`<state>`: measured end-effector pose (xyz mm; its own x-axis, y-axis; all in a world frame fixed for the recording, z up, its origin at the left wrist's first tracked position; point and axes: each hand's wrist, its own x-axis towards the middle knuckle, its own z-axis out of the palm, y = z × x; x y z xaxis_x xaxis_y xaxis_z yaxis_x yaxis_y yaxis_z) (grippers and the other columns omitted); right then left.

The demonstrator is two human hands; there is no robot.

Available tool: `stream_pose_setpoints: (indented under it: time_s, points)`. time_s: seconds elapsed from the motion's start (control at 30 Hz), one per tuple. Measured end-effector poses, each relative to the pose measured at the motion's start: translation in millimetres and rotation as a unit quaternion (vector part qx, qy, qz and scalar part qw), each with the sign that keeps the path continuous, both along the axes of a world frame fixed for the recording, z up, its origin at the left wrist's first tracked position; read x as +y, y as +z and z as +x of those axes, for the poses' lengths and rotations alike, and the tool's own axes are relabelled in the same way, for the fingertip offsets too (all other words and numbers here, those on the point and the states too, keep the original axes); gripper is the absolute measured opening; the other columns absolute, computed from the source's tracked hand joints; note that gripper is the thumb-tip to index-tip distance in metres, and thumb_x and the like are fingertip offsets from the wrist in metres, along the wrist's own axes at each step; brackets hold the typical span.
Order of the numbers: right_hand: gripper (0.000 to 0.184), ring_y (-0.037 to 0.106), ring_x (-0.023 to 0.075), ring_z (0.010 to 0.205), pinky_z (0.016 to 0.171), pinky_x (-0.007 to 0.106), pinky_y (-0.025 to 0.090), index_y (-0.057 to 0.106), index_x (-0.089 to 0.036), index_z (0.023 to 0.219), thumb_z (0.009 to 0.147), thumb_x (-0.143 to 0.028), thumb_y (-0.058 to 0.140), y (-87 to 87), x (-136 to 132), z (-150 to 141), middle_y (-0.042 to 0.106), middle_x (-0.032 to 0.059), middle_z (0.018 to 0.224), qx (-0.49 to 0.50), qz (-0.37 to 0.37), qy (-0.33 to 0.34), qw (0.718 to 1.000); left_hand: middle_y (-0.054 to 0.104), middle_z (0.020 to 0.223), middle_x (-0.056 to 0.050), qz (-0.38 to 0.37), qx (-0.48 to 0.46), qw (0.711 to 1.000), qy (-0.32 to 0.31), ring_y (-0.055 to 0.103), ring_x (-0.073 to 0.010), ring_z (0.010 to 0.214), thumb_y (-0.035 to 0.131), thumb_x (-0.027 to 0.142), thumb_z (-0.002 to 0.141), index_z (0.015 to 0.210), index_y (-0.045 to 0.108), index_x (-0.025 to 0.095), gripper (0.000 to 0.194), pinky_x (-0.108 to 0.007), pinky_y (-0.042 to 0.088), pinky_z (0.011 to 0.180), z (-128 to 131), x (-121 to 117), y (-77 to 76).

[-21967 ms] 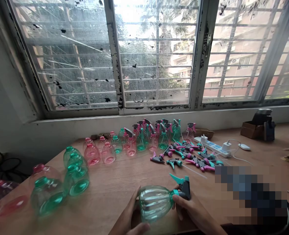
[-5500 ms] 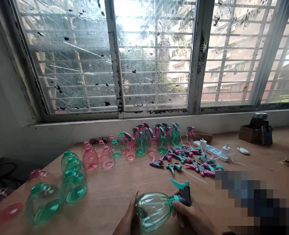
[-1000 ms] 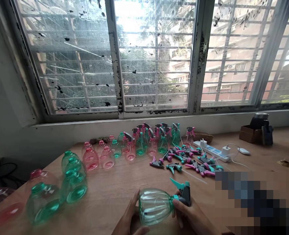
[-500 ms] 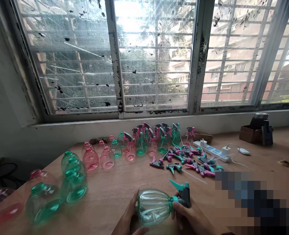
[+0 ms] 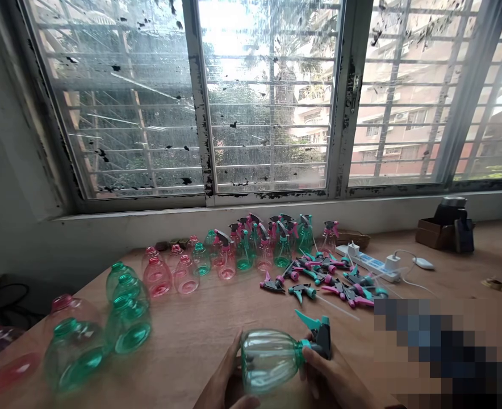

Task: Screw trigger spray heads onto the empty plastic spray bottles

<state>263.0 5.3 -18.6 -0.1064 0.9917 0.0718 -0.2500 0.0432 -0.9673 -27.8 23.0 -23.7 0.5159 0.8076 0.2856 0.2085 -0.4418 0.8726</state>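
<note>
A clear green spray bottle (image 5: 270,359) lies sideways between my hands, its base to the left and its teal and black trigger head (image 5: 320,335) at the right. My left hand (image 5: 228,378) is wrapped round the base end. At the neck, the fingers of my right hand (image 5: 323,369) close on the teal collar below the trigger head. Behind them on the table lies a heap of loose pink, teal and black trigger heads (image 5: 340,281), some with thin tubes.
Pink bottles (image 5: 157,277) and green bottles (image 5: 129,324) without heads stand at the left. Several bottles with heads (image 5: 264,250) line the window side. A power strip (image 5: 372,264) and a brown box (image 5: 436,234) are at the right. A pixelated patch hides the lower right.
The bottle has shifted very slightly to the right with both hands still on it. Everything else on the table stays in place.
</note>
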Motion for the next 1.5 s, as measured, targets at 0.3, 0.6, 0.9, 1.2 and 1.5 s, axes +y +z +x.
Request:
stream_pose_setpoints:
  time_s: [0.3,0.6,0.9,1.2,1.5]
  points:
    - [0.054,0.054,0.011,0.037,0.04,0.021,0.031,0.055,-0.02,0.094,0.08,-0.068,0.074,-4.3,1,2,0.071,-0.0007,0.058,-0.011,-0.001,0.001,1.0,0.058,0.152,-0.008,-0.022,0.015,1.0,-0.007,0.057,-0.0355,0.136,0.069,0.05,0.09,0.164,0.0,0.032,0.103,-0.051,0.035,0.121,6,-7,16.4]
    - [0.06,0.054,0.0131,0.036,0.041,0.023,0.031,0.055,-0.021,0.097,0.077,-0.075,0.071,-0.7,0,0,0.072,0.0001,0.057,-0.017,-0.01,-0.025,0.999,0.049,0.161,-0.009,0.002,0.007,1.0,0.004,0.05,-0.0364,0.142,0.063,0.062,0.09,0.163,0.023,0.029,0.089,-0.044,0.039,0.12,2,-7,10.3]
    - [0.058,0.054,0.0128,0.035,0.043,0.025,0.03,0.055,-0.021,0.087,0.081,-0.078,0.063,1.0,0,-1,0.069,-0.0008,0.054,-0.022,-0.014,-0.033,0.999,0.067,0.138,-0.007,-0.038,0.005,0.999,-0.006,0.065,-0.0317,0.123,0.072,0.043,0.089,0.164,0.011,0.034,0.097,-0.046,0.044,0.115,4,-8,17.0]
    - [0.061,0.053,0.0124,0.036,0.045,0.026,0.029,0.05,-0.023,0.069,0.081,-0.081,0.059,10.8,-3,-2,0.064,-0.0024,0.049,-0.042,-0.004,-0.032,0.999,0.061,0.148,-0.009,-0.019,0.003,1.0,0.02,0.065,-0.0321,0.123,0.069,0.051,0.09,0.163,0.018,0.033,0.091,-0.043,0.049,0.111,4,-6,9.3]
    - [0.058,0.053,0.0108,0.036,0.044,0.024,0.029,0.051,-0.022,0.07,0.085,-0.078,0.059,6.4,-1,-3,0.065,-0.0025,0.051,-0.039,0.002,-0.025,0.999,0.053,0.156,-0.01,-0.024,-0.044,0.998,-0.03,0.053,-0.0356,0.141,0.071,0.064,0.083,0.164,0.011,0.032,0.105,-0.047,0.038,0.12,8,-6,9.2]
